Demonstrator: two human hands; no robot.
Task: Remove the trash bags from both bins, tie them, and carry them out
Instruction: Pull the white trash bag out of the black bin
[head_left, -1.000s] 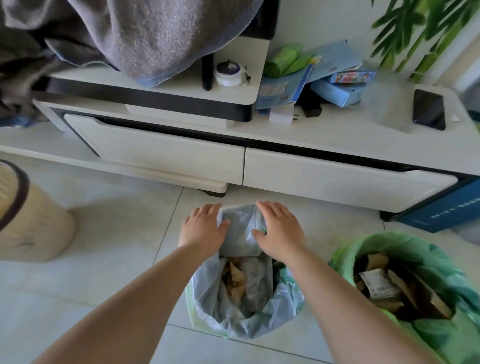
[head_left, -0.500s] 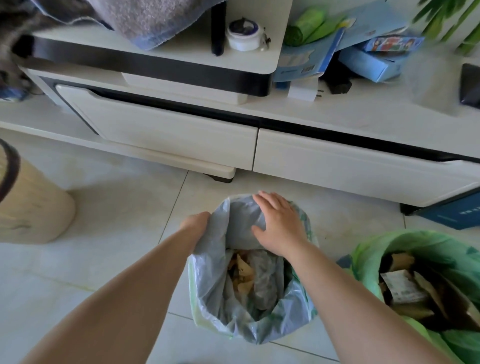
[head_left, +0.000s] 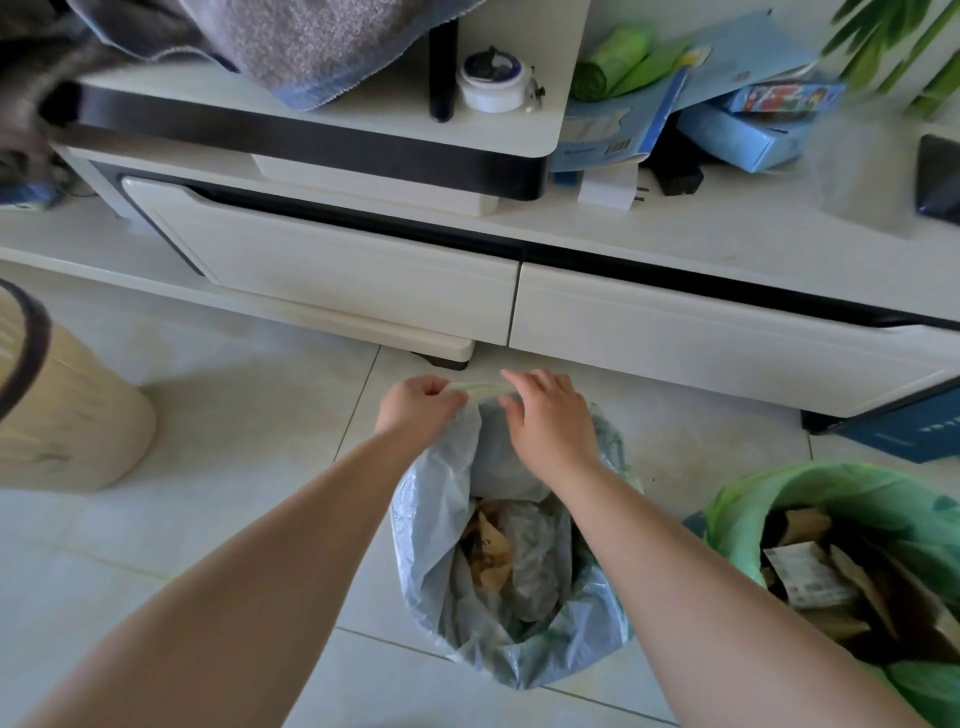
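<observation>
Floor-standing grey trash bag (head_left: 441, 499): far rim between both hands' fingers (head_left: 524, 382).

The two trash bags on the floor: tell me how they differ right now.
The grey bag is pale, translucent grey; the green bag is bright green. The left hand grips the grey bag's far rim and the right hand rests on it; nothing touches the green bag. Both are open, untied and hold crumpled paper and cardboard.
</observation>
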